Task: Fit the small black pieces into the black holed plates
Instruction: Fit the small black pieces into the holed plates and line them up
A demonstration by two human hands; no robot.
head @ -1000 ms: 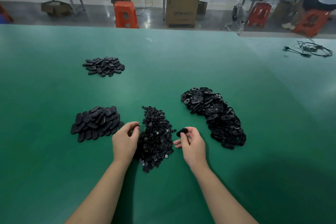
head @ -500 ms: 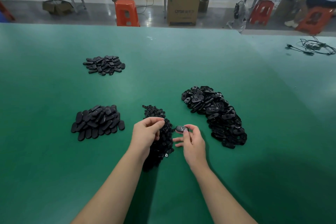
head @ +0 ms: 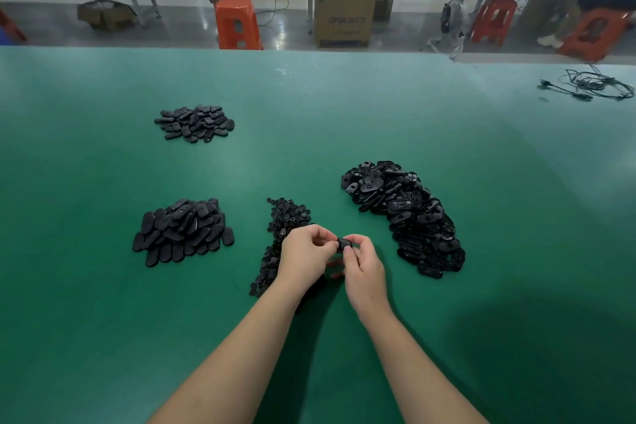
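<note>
Mid-fit on one unit. Right hand [head: 364, 268] pinching a holed plate [head: 345, 244] at the fingertips, left hand [head: 304, 260] curled against it, presumably pressing a small piece in; piece itself hidden, cannot tell if seated. Loose small pieces [head: 280, 234] heaped right under and behind left hand. Big pile of unfilled plates [head: 409, 213] just right of right hand, lots left. Two piles left of left hand, near [head: 182, 231] and far [head: 194, 123], likely finished. Roughly halfway, judging by pile sizes.

Green table [head: 378, 107] with four separate heaps of black parts [head: 184, 231] and a cable tangle [head: 595, 84] far right.
</note>
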